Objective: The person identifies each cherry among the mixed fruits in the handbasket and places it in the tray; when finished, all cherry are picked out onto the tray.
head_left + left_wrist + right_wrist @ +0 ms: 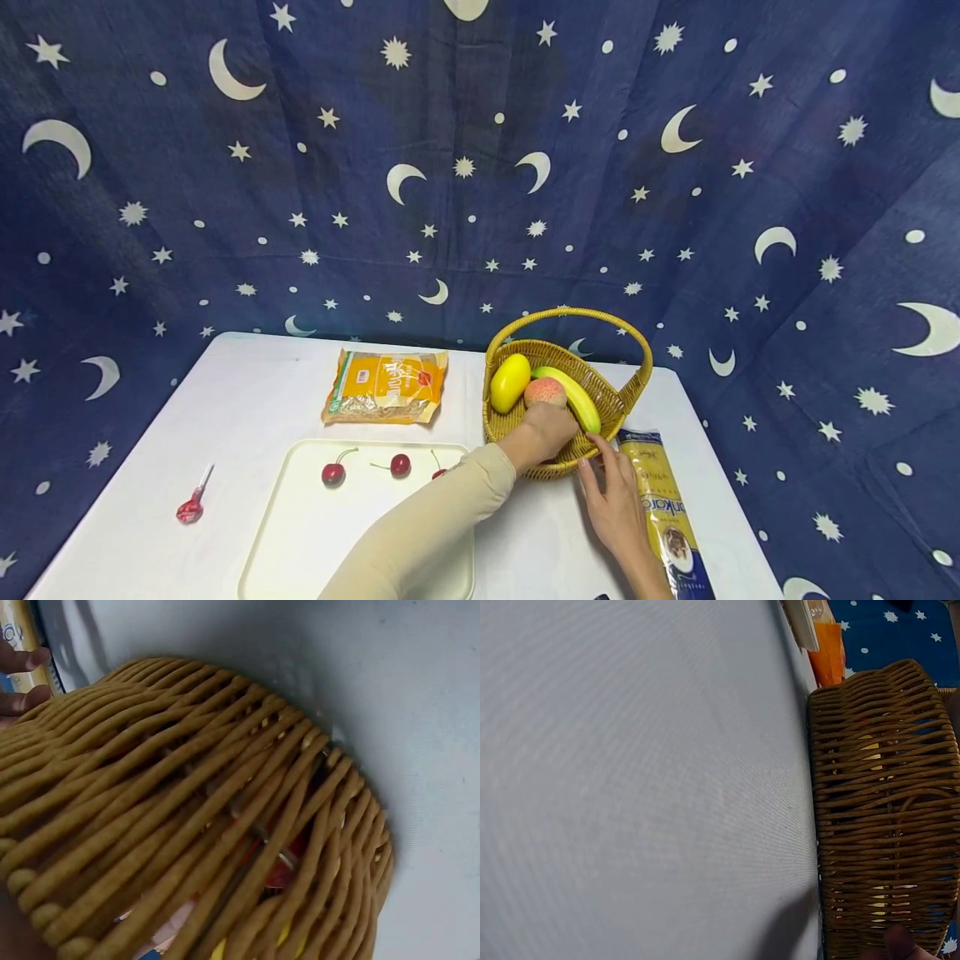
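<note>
A wicker basket (pixel 551 468) with a tall handle holds a yellow mango-like fruit (pixel 510 383), a peach (pixel 545 392) and a banana (pixel 572 398). My left hand (pixel 551 427) reaches down inside it, just in front of the peach; its fingertips are hidden, and whether they hold anything I cannot tell. Through the weave in the left wrist view, a dark red thing (pixel 279 871) shows inside. My right hand (pixel 617 500) grips the basket's front right rim, index finger over the edge and thumb outside; a fingertip (pixel 900 943) shows against the wicker in the right wrist view.
A cream tray (pixel 315 533) with several cherries (pixel 401 466) lies under the left forearm. Behind it is an orange food packet (pixel 386 386). A red lollipop (pixel 191 507) lies at left. Beside the right hand is a yellow-blue pasta bag (pixel 663 508). A star-patterned curtain (pixel 450 208) hangs behind.
</note>
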